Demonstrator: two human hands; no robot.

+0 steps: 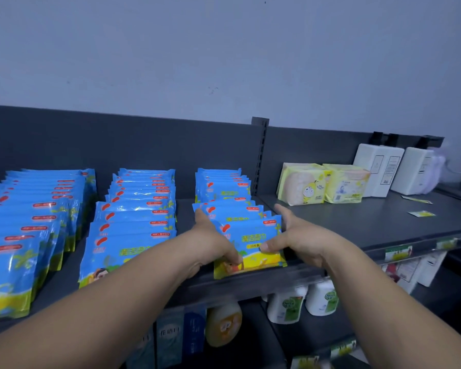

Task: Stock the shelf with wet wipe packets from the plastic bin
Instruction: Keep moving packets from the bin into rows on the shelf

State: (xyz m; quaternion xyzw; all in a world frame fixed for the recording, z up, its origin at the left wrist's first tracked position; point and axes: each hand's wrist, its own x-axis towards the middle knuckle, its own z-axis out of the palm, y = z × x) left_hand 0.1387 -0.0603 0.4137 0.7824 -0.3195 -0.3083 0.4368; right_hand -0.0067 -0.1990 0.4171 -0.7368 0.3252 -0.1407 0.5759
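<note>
Head view: front packet (pixel 250 239) pinched between left grip (pixel 216 242), right grip (pixel 296 241).

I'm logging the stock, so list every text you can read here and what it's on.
"清洁湿巾": front wet wipe packet
"10片": same packet, partly covered
"Dettol": white bottles on the lower shelf
Too blurred or small to read: price tags, white boxes, yellow packs, the packets' small red labels.
</note>
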